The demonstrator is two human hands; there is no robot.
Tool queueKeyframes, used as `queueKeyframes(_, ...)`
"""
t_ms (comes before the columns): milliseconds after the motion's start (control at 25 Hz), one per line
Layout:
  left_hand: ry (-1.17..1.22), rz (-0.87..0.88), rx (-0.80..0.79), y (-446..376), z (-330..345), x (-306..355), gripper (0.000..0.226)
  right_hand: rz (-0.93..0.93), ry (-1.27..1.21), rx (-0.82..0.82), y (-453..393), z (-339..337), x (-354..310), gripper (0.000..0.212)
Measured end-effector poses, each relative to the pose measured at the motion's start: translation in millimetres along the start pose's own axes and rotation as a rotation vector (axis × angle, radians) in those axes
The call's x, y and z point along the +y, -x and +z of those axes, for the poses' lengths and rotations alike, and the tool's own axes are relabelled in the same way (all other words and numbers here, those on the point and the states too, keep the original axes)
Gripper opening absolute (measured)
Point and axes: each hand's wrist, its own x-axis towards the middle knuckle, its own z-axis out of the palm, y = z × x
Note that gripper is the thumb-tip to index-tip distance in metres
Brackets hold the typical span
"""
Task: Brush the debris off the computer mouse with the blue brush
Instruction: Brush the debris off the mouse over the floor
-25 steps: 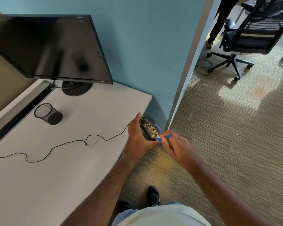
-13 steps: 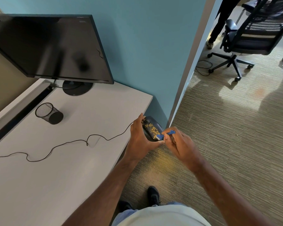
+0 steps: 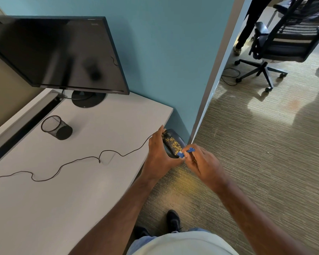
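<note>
My left hand [image 3: 157, 155] grips a dark computer mouse [image 3: 170, 142] and holds it out past the desk's right edge, above the carpet. Yellow debris [image 3: 172, 143] covers much of the mouse's top. My right hand [image 3: 201, 162] pinches a small blue brush [image 3: 186, 151], whose pale tip touches the near end of the mouse. The mouse's thin black cable [image 3: 77, 161] trails left across the white desk [image 3: 66, 190]. My left palm hides the mouse's left side.
A black monitor [image 3: 57, 52] and a mesh pen cup [image 3: 55, 127] stand on the desk. A teal partition wall [image 3: 173, 52] rises behind. Yellow debris lies on the carpet [image 3: 184, 181] below my hands. An office chair [image 3: 287, 39] and a standing person's legs [image 3: 247, 24] are far right.
The brush tip has slid from mid-mouse back to the near end. Both hands have shifted slightly; the mouse stays held over the carpet.
</note>
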Motion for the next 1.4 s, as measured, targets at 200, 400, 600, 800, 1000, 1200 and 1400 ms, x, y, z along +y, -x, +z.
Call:
queueKeyframes(200,0.012,0.011,0.020,1,0,0,0.125,-0.022,-0.060,-0.033,-6,5,-11,0.038)
queueKeyframes(400,-0.018,0.023,0.023,2,-2,-3,0.129,0.041,-0.071,0.046,-10,-9,-5,0.030)
queueKeyframes(600,0.010,0.024,0.008,0,-3,-2,0.128,0.070,0.023,0.051,-10,-15,11,0.037)
queueKeyframes(800,0.013,0.010,0.015,-1,0,-4,0.127,0.016,0.001,0.002,-6,0,5,0.036)
queueKeyframes(1000,0.027,-0.020,0.006,-1,1,-6,0.126,0.011,-0.062,-0.068,-6,10,1,0.033)
queueKeyframes(1200,0.022,-0.019,-0.014,-2,3,-9,0.123,0.015,-0.094,-0.095,-6,9,-6,0.036)
queueKeyframes(1400,-0.028,0.016,0.025,-3,3,-9,0.125,0.108,-0.168,-0.018,-6,-1,-2,0.032)
